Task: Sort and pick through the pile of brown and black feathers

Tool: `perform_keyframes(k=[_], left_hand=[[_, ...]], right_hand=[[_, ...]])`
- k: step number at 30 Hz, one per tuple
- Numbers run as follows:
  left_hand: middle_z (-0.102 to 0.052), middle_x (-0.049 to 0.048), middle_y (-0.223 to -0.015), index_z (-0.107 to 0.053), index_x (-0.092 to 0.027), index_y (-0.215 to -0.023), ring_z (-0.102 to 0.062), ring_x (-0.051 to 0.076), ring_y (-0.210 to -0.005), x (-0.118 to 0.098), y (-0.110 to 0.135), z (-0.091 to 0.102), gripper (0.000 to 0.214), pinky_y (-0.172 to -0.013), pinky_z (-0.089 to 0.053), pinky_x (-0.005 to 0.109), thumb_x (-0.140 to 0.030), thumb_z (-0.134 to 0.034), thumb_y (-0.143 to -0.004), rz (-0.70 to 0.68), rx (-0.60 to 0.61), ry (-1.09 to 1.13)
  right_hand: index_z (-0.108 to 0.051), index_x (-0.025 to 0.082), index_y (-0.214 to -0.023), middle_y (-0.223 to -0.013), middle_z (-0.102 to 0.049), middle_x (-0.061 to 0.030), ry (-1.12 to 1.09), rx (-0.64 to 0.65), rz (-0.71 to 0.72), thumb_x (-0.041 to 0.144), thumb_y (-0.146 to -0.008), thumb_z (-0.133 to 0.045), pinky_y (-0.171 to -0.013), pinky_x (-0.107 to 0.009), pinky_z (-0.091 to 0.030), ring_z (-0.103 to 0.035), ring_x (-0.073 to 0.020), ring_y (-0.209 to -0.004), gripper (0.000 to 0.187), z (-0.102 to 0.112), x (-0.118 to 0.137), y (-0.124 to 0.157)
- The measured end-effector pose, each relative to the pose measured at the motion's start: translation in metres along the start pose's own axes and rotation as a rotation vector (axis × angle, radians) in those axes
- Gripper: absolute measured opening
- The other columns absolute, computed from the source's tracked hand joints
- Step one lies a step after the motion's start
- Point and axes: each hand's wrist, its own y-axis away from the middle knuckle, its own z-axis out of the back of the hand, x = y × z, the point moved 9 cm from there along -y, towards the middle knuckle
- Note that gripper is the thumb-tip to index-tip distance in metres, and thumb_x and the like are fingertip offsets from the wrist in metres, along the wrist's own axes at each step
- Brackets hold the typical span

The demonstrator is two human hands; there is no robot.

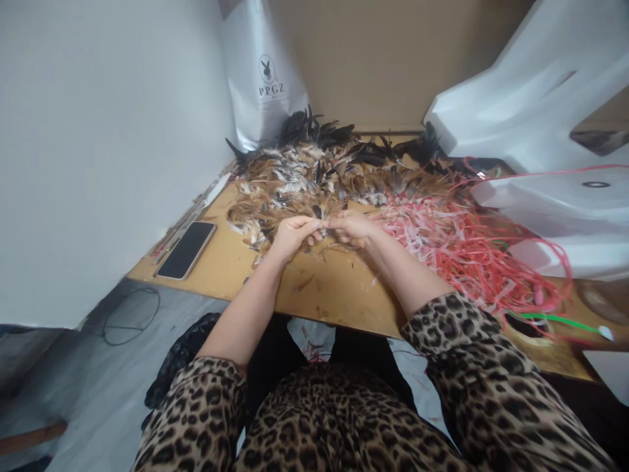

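My left hand point(293, 235) and my right hand point(352, 228) meet fingertip to fingertip over the near part of a wooden table point(324, 288). Both are pinched closed on a small bunch of brown feathers point(322, 225) held between them. Right behind the hands lies a broad heap of brown, white and black feathers point(319, 174). To the right of my right hand sprawls a tangle of red and pink plastic string point(457, 242).
A black phone point(187, 250) lies face up at the table's left edge, beside the white wall. A silver bag point(263, 72) printed PPGZ stands at the back. White plastic bags point(535, 111) crowd the right side. A green strand point(560, 320) lies at the near right.
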Motion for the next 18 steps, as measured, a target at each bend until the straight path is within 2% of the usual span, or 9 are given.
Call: perform_keyframes(k=[2,7,10,14,18], left_hand=[[-0.066,0.0059,-0.066,-0.068,-0.012,-0.081,-0.055,0.008,-0.052,0.002,-0.001,0.000,0.032,-0.050,-0.043,0.019,-0.041,-0.065,-0.068,0.005,0.002,-0.009],[-0.068,0.0082,-0.071,-0.068,-0.010,-0.077,-0.060,0.010,-0.059,0.011,-0.004,-0.001,0.034,-0.057,-0.047,0.021,-0.042,-0.066,-0.067,0.031,0.015,-0.016],[-0.067,0.0082,-0.069,-0.067,-0.009,-0.075,-0.060,0.011,-0.060,0.017,-0.005,-0.001,0.033,-0.058,-0.047,0.022,-0.041,-0.067,-0.066,0.061,0.021,-0.013],[-0.066,0.0075,-0.066,-0.067,-0.009,-0.074,-0.058,0.009,-0.056,0.023,-0.004,0.000,0.030,-0.054,-0.045,0.020,-0.038,-0.067,-0.066,0.109,0.020,-0.054],[-0.066,0.0075,-0.066,-0.068,-0.009,-0.074,-0.057,0.009,-0.055,0.027,-0.003,0.001,0.029,-0.049,-0.042,0.018,-0.036,-0.070,-0.062,0.146,0.004,-0.085]], right_hand=[[-0.037,0.017,-0.051,-0.033,-0.024,0.0118,0.040,-0.005,-0.002,0.027,-0.058,-0.072,-0.033,-0.017,-0.010,-0.014,-0.0005,-0.031,0.037,0.002,-0.001,-0.001],[-0.045,0.016,-0.055,-0.032,-0.028,0.0110,0.209,-0.065,0.025,0.030,-0.063,-0.069,-0.031,-0.017,-0.012,-0.018,-0.0012,-0.029,0.028,0.008,0.004,0.004],[-0.052,0.015,-0.059,-0.033,-0.037,0.0083,0.353,-0.007,0.027,0.031,-0.069,-0.063,-0.031,-0.018,-0.013,-0.022,-0.0018,-0.027,0.023,0.005,0.007,0.010],[-0.062,0.013,-0.066,-0.046,-0.056,0.0013,0.553,0.066,0.084,0.031,-0.074,-0.058,-0.033,-0.019,-0.018,-0.027,-0.0020,-0.030,0.020,0.006,0.011,0.013],[-0.065,0.013,-0.064,-0.050,-0.060,-0.0020,0.794,0.030,0.077,0.026,-0.073,-0.058,-0.037,-0.020,-0.025,-0.035,-0.0038,-0.033,0.018,0.009,0.011,0.015]])
